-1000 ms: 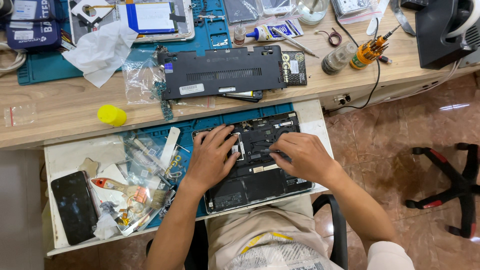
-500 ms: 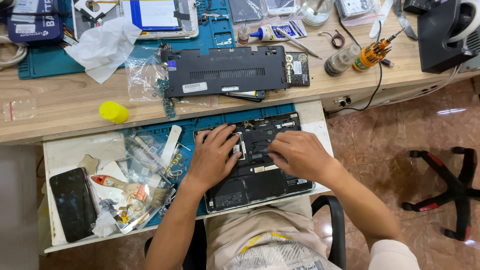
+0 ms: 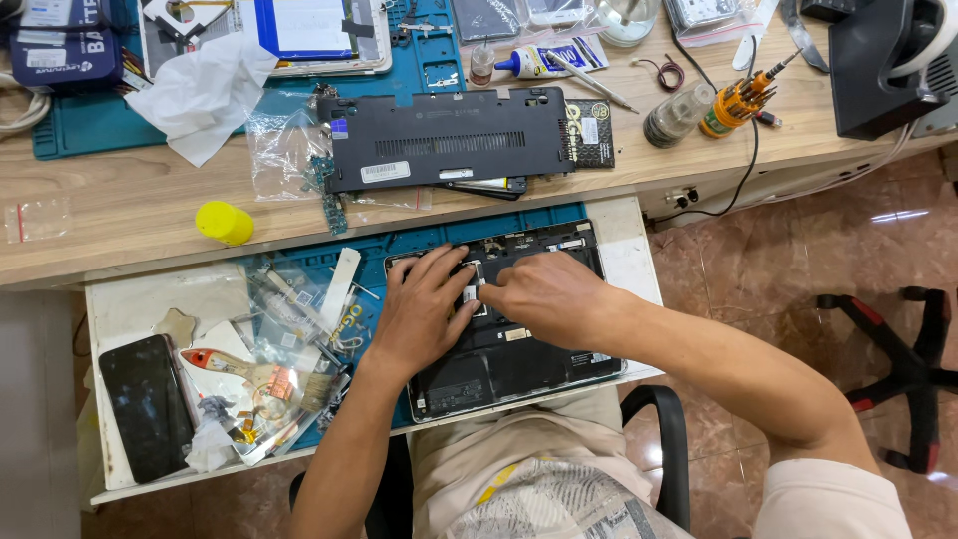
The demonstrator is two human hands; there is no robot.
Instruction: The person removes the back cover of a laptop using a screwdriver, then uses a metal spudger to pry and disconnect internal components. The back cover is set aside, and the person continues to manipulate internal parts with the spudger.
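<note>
An opened black laptop base (image 3: 519,359) lies on a blue mat (image 3: 559,215) on a white pull-out shelf (image 3: 150,304). My left hand (image 3: 419,314) rests on its left part, fingers spread and pressing on the inside. My right hand (image 3: 544,294) lies over the middle, fingertips meeting the left hand's at a small light part (image 3: 471,295). Whether either hand pinches something is hidden by the fingers.
The removed black bottom cover (image 3: 449,140) lies on the wooden desk (image 3: 130,215) behind. A yellow cap (image 3: 224,222), a black phone (image 3: 148,404), a brush (image 3: 254,374), plastic bags (image 3: 284,155), a screwdriver set (image 3: 738,98), a white cloth (image 3: 200,95) and a chair base (image 3: 913,364) surround the spot.
Both hands have shifted a little toward each other over the laptop's upper middle. The view has slid slightly.
</note>
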